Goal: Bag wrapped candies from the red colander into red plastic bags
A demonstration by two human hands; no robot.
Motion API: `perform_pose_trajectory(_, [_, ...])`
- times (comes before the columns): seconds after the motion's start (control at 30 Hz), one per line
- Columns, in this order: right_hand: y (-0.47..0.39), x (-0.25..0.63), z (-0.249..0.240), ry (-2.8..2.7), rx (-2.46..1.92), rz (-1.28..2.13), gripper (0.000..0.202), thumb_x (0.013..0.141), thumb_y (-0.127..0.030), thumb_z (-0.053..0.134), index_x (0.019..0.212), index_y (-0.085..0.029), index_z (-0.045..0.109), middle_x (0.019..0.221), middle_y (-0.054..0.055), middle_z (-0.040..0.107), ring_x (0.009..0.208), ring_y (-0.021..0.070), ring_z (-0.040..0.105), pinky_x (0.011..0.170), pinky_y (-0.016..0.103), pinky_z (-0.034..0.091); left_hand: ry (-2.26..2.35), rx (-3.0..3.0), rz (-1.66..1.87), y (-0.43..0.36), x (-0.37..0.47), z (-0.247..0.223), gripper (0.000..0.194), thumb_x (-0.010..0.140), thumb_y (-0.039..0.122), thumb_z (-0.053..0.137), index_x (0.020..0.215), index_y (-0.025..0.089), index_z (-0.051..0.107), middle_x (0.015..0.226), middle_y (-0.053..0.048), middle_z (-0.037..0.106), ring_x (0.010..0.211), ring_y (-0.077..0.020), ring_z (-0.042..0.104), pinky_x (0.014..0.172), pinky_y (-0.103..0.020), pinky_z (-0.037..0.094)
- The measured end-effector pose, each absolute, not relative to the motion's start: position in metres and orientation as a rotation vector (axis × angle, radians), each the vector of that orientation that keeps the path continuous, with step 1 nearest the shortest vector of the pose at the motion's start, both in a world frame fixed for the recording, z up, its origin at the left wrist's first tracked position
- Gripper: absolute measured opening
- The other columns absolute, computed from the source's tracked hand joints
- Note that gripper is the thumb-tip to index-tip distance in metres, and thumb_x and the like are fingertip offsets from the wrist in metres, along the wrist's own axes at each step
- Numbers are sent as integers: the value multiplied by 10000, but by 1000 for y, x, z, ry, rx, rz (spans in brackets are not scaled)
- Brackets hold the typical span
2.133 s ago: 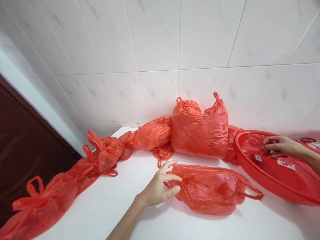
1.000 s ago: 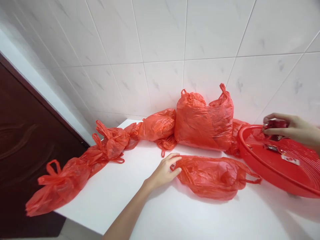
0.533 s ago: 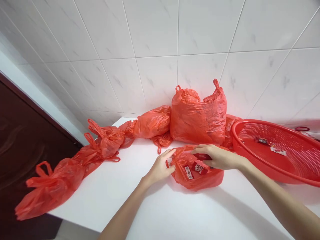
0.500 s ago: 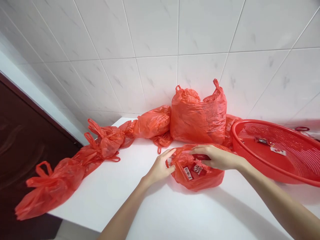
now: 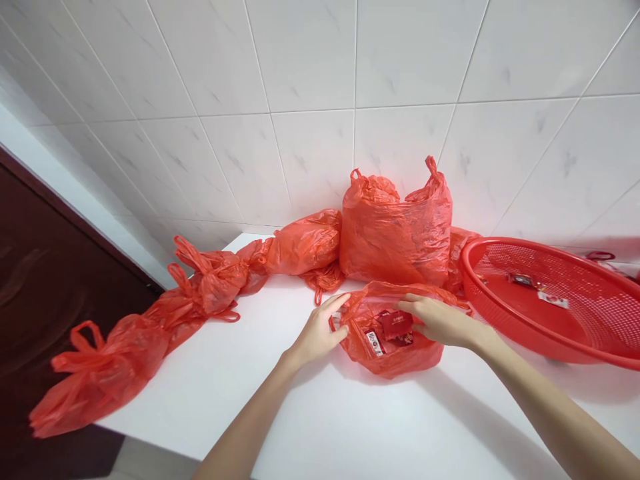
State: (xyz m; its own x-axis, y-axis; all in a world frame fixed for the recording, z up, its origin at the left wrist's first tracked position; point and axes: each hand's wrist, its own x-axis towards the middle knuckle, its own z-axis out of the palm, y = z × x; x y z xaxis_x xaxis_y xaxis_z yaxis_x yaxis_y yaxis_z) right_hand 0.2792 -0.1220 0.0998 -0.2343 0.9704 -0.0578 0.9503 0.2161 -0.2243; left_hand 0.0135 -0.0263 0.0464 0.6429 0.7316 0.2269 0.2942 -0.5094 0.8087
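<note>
A red plastic bag (image 5: 400,368) sits with its mouth open on the white table, small packets inside it. My left hand (image 5: 320,333) grips the bag's left rim between thumb and fingers. Reaching over the right side of the mouth, my right hand (image 5: 437,320) has its fingers and thumb apart, right beside a dark red packet (image 5: 397,325). A packet with a white label (image 5: 374,343) lies at the left inside the bag. The tips of my right fingers are partly hard to make out against the red plastic.
A red perforated basket (image 5: 505,333) with a few small packets stands at the right. Behind the bag, a large full red bag (image 5: 395,240) leans on the tiled wall. Several knotted red bags (image 5: 215,287) line the table's left edge, beside a dark door (image 5: 60,280).
My right hand has shifted slightly right and its fingers have parted from the dark red packet, which now lies lower in the bag. My left hand stays at the rim.
</note>
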Motion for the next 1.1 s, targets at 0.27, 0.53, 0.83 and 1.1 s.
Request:
perform_pose_trajectory(0.27, [-123,257,95,-2413,-2093,411,346,763,-95,706,1102,-166,693,1051,130,742,912,271,704,649,280,402,812,2094,675,-28,16,44,634,817,161,577,1447,221,543,1474,-103,577,1276,-252,607,1093,-452,499])
perform_pose_trajectory(0.53, [-122,258,94,-2201,-1729,115,151,830,-102,582,728,-208,548,764,26,648,697,179,557,650,276,363,822,2194,762,-27,18,54,511,861,223,597,1372,221,600,1478,-114,568,1358,-275,543,1155,-496,426])
perform_pose_trajectory(0.83, [-129,242,76,-2020,-1234,-601,293,880,21,410,766,-206,555,715,22,581,668,170,432,678,310,354,785,2071,1092,-63,40,89,241,896,398,643,991,203,750,915,-65,742,765,-183,691,700,-315,595])
perform_pose_trajectory(1.1, [-137,240,77,-1738,-1258,-184,415,775,-18,495,1122,-234,564,1116,90,666,963,229,626,823,373,495,643,1528,733,-64,54,93,425,763,384,787,1121,164,717,1159,-100,765,1087,-265,718,985,-404,580])
